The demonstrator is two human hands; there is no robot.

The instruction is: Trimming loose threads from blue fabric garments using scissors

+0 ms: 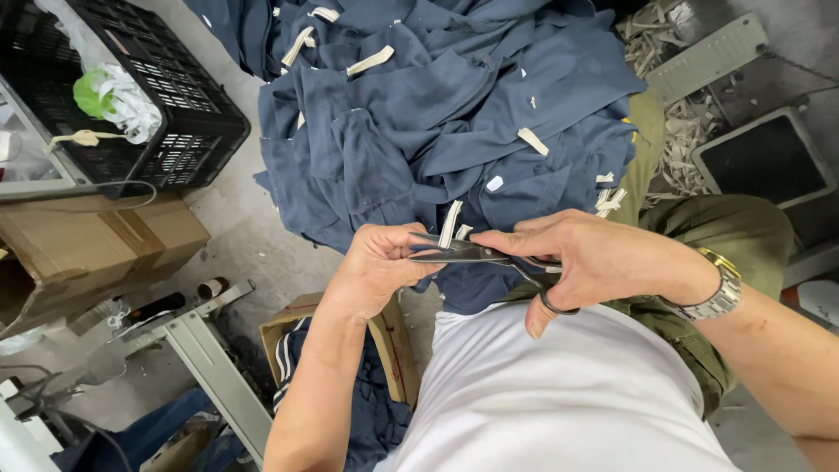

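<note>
My right hand (585, 258) grips a pair of dark metal scissors (472, 254), fingers through the handle loops, blades pointing left. My left hand (377, 267) pinches a fold of navy blue cloth (463, 288) right at the blade tips. A short cream drawstring end (451, 223) sticks up just above the blades. The cloth belongs to a large heap of navy garments (437, 114) with cream cords, draped over my lap and spread out ahead. A metal watch sits on my right wrist.
A black plastic crate (188, 105) with plastic bags stands at upper left, above a cardboard box (96, 240). A smaller box with navy cloth (384, 350) sits under my left arm. A metal frame bar (218, 367) runs at lower left. Cream scraps (682, 140) litter the floor at upper right.
</note>
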